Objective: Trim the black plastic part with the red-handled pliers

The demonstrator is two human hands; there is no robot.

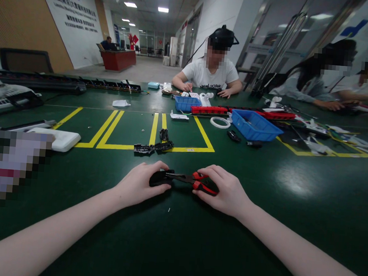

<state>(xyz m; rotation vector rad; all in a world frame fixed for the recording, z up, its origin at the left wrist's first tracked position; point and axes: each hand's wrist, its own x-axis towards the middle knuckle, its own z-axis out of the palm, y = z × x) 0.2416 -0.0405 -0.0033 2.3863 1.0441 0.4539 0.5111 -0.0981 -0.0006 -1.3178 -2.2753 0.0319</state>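
My left hand (144,181) grips a black plastic part (158,177) between thumb and fingers, just above the green table (175,243). From the right, my right hand (226,187) is closed around the red and black handles of long-nose pliers (185,178). The jaws reach to the black part's right end; whether they pinch it I cannot tell. Beyond my hands, several black plastic pieces (144,149) lie on the yellow tape. A tiny white scrap (169,210) rests on the table nearer to me.
Two blue bins (256,131) (186,103), red strips (209,110) and a white ring of tape (220,122) stand farther back. A white box (64,140) is at the left. Across the table sits a person in a white shirt (211,72); other people sit at the right.
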